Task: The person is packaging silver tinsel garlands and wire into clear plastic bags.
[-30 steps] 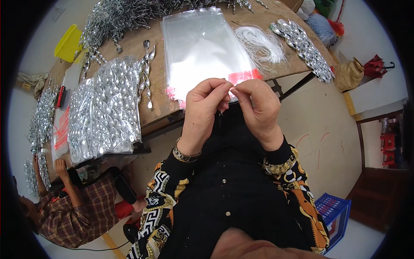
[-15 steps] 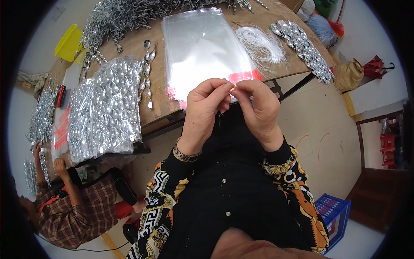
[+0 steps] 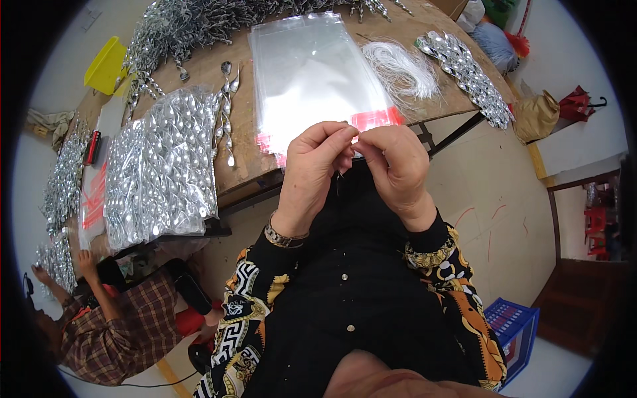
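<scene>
My left hand point(image 3: 310, 162) and my right hand point(image 3: 397, 166) meet fingertip to fingertip over the table's front edge. Both are closed in a pinch. What lies between the fingertips is too small to make out; a thin strand seems to hang below my left fingers. Just beyond them is a stack of clear plastic bags point(image 3: 308, 73) with red-edged strips. A bundle of white string point(image 3: 403, 69) lies to the right of the bags. Twisted silver ornaments point(image 3: 464, 76) form a row further right. A few loose silver twists point(image 3: 227, 119) lie left of the bags.
Packed bags of silver twists point(image 3: 162, 169) lie at the table's left, with a red-and-black tool point(image 3: 93, 147) beside them. A silver heap point(image 3: 199, 33) and a yellow bin point(image 3: 106, 65) are farther back. A co-worker point(image 3: 126, 331) sits at lower left. A blue crate point(image 3: 511, 331) stands at lower right.
My right fingers have shifted slightly and curl a little more; my left hand has barely moved. The co-worker's hands have moved lower and toward the left, by the silver pieces there.
</scene>
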The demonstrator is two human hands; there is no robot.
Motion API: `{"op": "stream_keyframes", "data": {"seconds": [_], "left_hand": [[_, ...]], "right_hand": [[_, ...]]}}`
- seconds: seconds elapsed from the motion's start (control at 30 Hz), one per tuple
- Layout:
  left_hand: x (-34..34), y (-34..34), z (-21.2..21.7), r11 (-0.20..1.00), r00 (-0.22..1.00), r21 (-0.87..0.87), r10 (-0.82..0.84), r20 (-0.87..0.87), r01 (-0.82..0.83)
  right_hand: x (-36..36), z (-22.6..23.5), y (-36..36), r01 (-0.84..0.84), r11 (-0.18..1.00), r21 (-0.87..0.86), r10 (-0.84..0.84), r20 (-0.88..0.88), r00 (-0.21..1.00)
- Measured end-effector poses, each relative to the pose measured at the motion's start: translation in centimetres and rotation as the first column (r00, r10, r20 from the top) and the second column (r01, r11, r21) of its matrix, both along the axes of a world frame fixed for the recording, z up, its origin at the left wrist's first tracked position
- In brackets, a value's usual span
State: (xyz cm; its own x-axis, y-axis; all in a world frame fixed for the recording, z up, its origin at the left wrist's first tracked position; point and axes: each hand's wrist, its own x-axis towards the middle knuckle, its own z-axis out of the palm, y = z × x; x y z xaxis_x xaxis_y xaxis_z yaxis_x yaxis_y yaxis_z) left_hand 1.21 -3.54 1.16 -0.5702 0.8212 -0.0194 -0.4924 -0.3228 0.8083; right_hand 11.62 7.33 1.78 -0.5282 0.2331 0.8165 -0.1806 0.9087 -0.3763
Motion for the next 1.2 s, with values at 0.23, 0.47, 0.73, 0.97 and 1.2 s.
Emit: {"op": "stream_keyframes", "data": {"seconds": [0.23, 0.47, 0.73, 0.97, 1.2], "left_hand": [[-0.02, 0.04, -0.04, 1.000, 1.000, -0.010, 0.009, 0.000, -0.009], [0.04, 0.06, -0.05, 1.000, 1.000, -0.016, 0.004, -0.025, -0.004], [-0.05, 0.20, -0.21, 1.000, 0.999, -0.017, 0.007, -0.044, -0.008], [-0.23, 0.21, -0.41, 1.000, 0.999, -0.023, -0.008, -0.034, 0.007], [-0.31, 0.14, -0.50, 1.000, 1.000, -0.023, -0.015, -0.023, 0.014]], "right_hand": [[0.03, 0.15, 0.10, 0.011, 0.998, 0.059, -0.011, 0.004, 1.000], [0.09, 0.21, 0.26, 0.015, 0.997, 0.073, -0.016, 0.006, 1.000], [0.19, 0.08, 0.43, 0.006, 0.996, 0.088, -0.007, 0.017, 1.000], [0.30, 0.13, 0.57, -0.028, 0.997, 0.072, 0.026, 0.039, 0.999], [0.27, 0.09, 0.64, -0.050, 0.997, 0.056, 0.047, 0.059, 0.997]]}}
